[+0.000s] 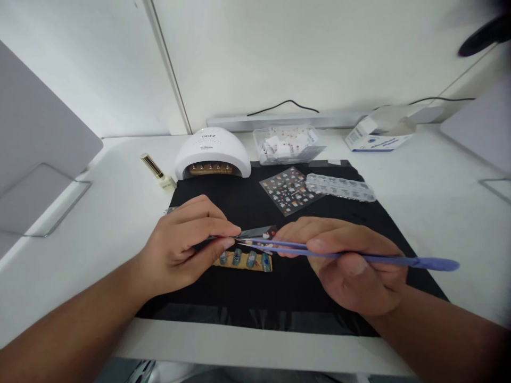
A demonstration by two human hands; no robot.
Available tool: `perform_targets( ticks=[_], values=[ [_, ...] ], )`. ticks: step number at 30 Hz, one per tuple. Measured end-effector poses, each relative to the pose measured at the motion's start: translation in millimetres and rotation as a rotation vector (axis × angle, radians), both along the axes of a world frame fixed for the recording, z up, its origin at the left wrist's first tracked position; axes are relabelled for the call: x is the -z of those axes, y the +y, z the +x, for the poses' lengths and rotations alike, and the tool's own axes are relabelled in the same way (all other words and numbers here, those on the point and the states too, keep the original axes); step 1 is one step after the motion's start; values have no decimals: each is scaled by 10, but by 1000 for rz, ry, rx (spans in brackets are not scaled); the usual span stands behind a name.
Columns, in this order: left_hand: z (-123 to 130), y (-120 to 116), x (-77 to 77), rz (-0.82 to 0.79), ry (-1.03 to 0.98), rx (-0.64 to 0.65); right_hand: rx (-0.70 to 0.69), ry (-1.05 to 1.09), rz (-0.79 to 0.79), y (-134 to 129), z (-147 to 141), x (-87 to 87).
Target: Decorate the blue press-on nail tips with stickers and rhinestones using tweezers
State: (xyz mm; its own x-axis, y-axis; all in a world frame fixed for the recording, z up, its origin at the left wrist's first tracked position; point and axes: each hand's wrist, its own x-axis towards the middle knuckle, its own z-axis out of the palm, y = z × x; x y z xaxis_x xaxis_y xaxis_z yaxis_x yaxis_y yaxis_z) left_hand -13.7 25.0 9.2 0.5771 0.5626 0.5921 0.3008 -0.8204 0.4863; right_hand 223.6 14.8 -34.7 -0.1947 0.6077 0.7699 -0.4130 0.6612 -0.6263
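Note:
My left hand (191,242) pinches the edge of a small dark, clear sticker sheet (259,232) between thumb and forefinger. Purple tweezers (371,258) lie in my right hand (351,266), held between thumb and fingers, their tips pointing left at my left fingertips. Whether the tips grip anything is too small to tell. Just below, a gold strip (243,266) bears several blue-green painted nail tips (251,259); my left hand hides its left end. All this is over a black mat (255,292).
Behind stand a white nail lamp (213,149), a polish bottle (158,173), a clear tub (285,143) of sticker packs and a white box (379,130). A larger sticker sheet (290,191) and a clear plastic case (340,187) lie on the mat's back right.

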Motion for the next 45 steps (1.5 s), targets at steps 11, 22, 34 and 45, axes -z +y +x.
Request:
perform_targets(
  ticks=[11,22,34,45],
  values=[
    [-22,-5,39,-64,-12,-12,110,-17,-14,12,-30,-22],
    [-29,-3,72,-115,-45,-44,127,39,-124,-7,-53,-1],
    [-9,-8,33,-185,-59,-33,165,17,-146,-11,-71,-3],
    [-31,11,55,-183,-31,-36,157,-5,-126,5,-57,26]
  ],
)
